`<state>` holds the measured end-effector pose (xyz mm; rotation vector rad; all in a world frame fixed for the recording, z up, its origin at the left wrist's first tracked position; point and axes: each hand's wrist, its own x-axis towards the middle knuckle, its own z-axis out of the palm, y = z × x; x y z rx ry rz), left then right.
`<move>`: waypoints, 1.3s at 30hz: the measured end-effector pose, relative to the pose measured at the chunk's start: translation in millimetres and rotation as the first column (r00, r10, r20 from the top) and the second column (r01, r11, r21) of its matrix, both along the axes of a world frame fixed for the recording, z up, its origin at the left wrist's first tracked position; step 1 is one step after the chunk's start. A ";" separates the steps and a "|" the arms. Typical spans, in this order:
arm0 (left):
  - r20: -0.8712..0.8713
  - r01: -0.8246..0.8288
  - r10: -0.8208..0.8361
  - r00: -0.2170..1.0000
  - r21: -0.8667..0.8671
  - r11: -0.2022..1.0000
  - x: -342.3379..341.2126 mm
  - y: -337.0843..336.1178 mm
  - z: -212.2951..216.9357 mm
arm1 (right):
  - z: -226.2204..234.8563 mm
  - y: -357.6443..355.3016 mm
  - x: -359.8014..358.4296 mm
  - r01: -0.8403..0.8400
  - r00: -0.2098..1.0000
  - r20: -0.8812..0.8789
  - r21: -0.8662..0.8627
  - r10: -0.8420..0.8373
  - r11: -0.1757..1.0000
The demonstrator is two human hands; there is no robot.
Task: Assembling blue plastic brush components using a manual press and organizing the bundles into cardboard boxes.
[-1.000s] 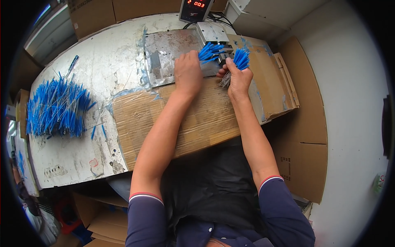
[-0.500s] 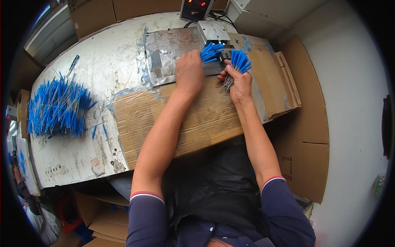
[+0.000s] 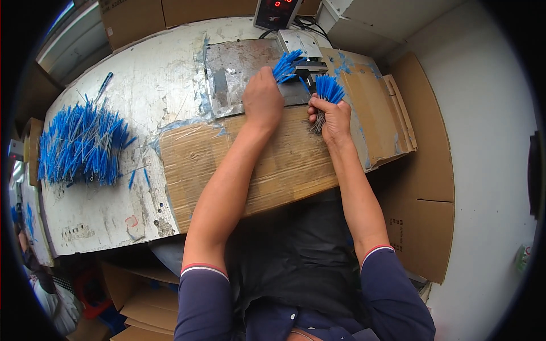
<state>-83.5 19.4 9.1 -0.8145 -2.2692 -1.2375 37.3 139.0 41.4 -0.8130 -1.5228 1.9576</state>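
Note:
My left hand is closed round a bunch of thin wire-stemmed brushes, their blue ends fanning out past the fingers. To its right, my right hand grips a second bunch of blue brushes, blue ends up and grey wire stems hanging below the fingers. A single blue brush slants up from near the right fingertips, by the dark front of a small grey-white machine. Whether the fingertips pinch it is too small to tell.
A big heap of blue brushes lies on the worn white table at left. Cardboard covers the near edge, and a metal plate lies beyond. A red-digit display stands behind the machine. A large carton is at right.
The single brush now shows apart between the two bunches, by the machine. Both hands have shifted slightly, and the left bunch points more upward. The display's red digits have changed.

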 end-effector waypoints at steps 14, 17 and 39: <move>0.073 -0.055 0.052 0.996 0.041 0.998 -0.9 -1.8 2.9 | -9.9 -15.3 -18.4 0.196 0.981 -0.014 0.136 -0.195 0.971; 0.044 -0.065 0.061 0.997 0.094 0.994 -2.0 -1.5 1.8 | -10.7 -16.4 -18.7 0.219 0.976 -0.032 0.124 -0.217 0.968; -0.021 0.021 -0.021 1.000 0.017 1.000 1.3 -1.9 3.4 | -7.1 -14.5 -18.0 0.186 0.981 -0.057 0.032 -0.184 0.982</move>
